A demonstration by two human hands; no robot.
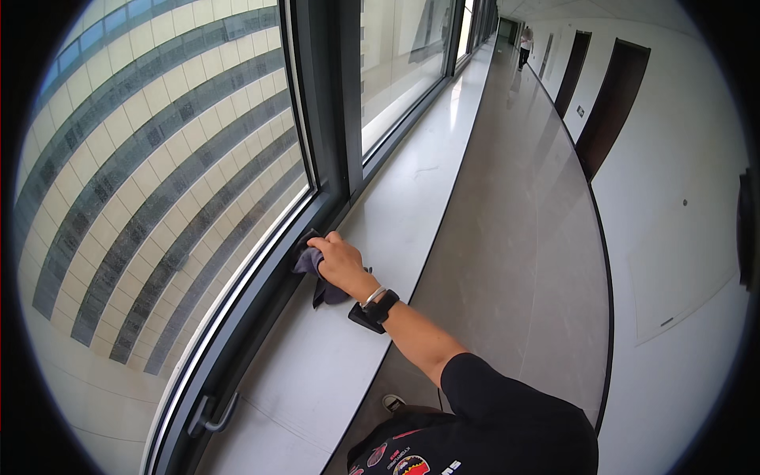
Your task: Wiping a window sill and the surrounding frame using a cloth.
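Observation:
My right hand (342, 261) grips a dark purple-grey cloth (330, 293), pressed against the lower rail of the dark metal window frame (261, 295). Part of the cloth hangs down onto the white windowsill (309, 368). A black strapped device and a pale band sit around my right wrist. Nearer to me on the same frame is a metal window handle (222, 414). My left hand is out of view.
The long sill runs beside a grey tiled corridor floor (504, 237). A person (525, 47) stands far down the corridor. Dark doors (614, 107) line the white wall on the right. A curved building shows through the glass.

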